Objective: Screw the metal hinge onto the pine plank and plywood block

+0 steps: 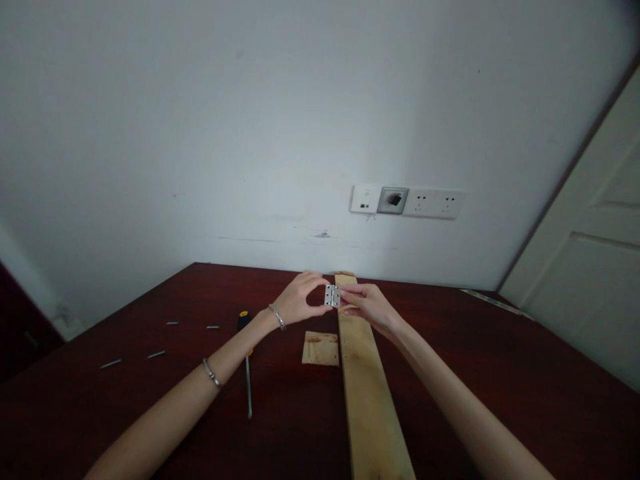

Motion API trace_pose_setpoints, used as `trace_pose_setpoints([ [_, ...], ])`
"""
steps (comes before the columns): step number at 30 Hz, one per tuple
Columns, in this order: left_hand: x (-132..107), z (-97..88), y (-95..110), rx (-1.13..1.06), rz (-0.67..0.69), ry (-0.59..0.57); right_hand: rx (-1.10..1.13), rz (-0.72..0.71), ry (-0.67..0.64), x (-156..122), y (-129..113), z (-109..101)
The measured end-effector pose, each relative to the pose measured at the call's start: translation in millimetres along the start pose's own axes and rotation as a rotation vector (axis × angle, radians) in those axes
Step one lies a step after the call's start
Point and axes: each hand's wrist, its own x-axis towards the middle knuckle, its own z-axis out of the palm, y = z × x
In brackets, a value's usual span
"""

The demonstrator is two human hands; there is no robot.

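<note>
Both hands meet over the far part of a long pale wooden plank point(373, 400) lying on the dark red table point(500, 400). A small silver hinge point(332, 295) is held between them. My left hand point(300, 300) pinches the hinge's left leaf with thumb and fingers. My right hand point(367, 305) grips its right leaf, fingers closed. The hinge sits just above the plank's left edge. A small square piece of plywood point(321, 349) lies flat beside the plank, below my left hand.
A screwdriver point(247, 373) with a black and yellow handle lies under my left forearm. Several loose screws point(156, 355) are scattered on the table's left side. A white wall with sockets point(407, 201) stands behind; a door point(590, 267) is at right.
</note>
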Motion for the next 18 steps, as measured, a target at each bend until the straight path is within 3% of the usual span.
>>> trace_pose_setpoints([
  [18, 2.5, 1.3, 2.6, -0.037, 0.020, -0.042, 0.038, 0.045, 0.023, 2.2, 5.8, 2.3],
])
